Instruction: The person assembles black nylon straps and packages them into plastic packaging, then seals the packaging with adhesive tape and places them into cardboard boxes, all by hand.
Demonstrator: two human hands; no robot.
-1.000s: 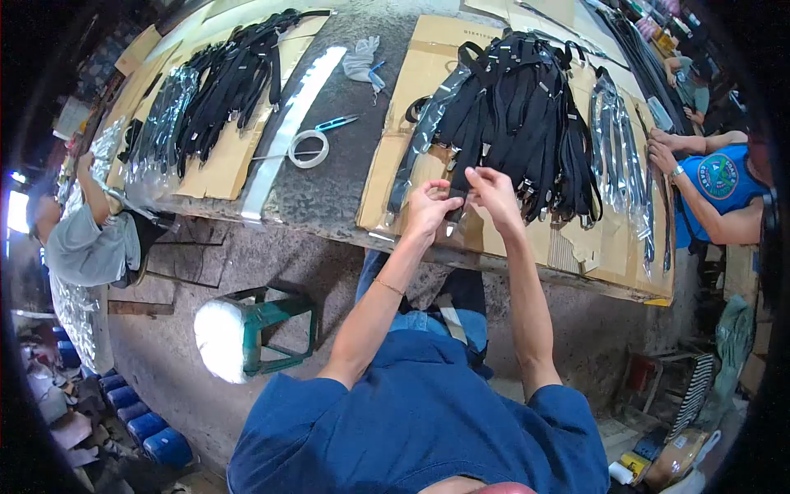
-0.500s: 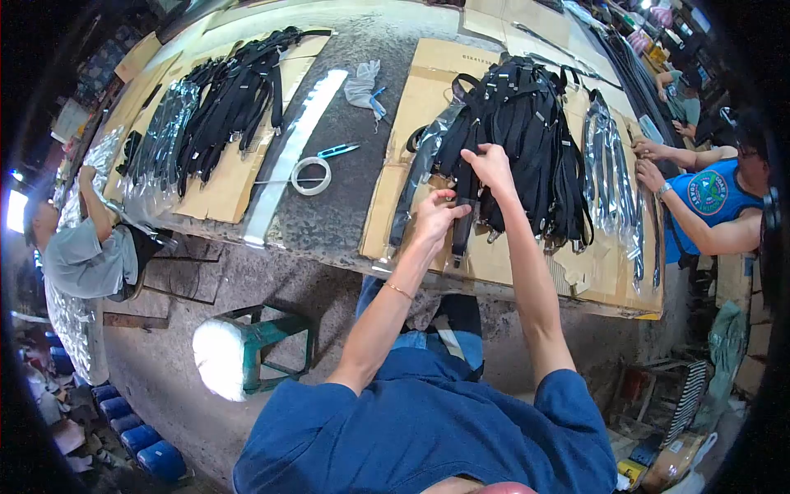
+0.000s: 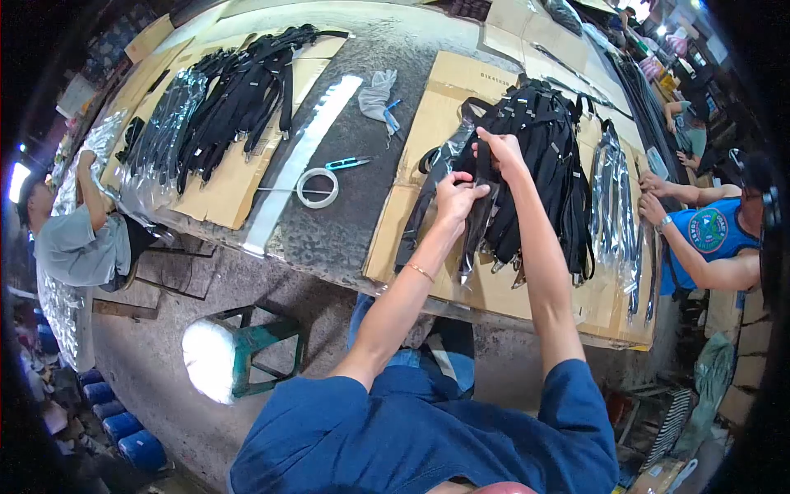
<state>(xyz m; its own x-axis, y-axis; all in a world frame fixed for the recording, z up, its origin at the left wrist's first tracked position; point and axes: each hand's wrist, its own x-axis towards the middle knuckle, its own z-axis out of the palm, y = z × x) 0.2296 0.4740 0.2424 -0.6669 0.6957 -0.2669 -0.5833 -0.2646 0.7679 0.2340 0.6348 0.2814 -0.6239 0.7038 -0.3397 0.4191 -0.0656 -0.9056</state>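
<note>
A large heap of black suspenders (image 3: 539,140) with metal clips lies on the cardboard in front of me. Over its left side my left hand (image 3: 459,199) is closed on a black suspender strap (image 3: 472,243), whose lower end hangs toward the table's near edge. The strap has a glossy look, perhaps from clear plastic around it. Just above, my right hand (image 3: 500,153) pinches the upper part of the same strap, with thumb and fingers together. Beside my left hand lie suspenders in clear plastic sleeves (image 3: 428,202). More sleeved suspenders (image 3: 613,185) lie right of the heap.
A cardboard sheet (image 3: 411,185) covers this part of the table. To the left are a tape roll (image 3: 317,188), blue snips (image 3: 347,163), a white strip (image 3: 300,165) and another suspender heap (image 3: 247,95). Co-workers sit at both sides. A green stool (image 3: 267,346) stands below.
My view has shifted slightly, and both hands remain together at the strap. My right hand has closed in on its upper part; the hanging strap looks glossier now.
</note>
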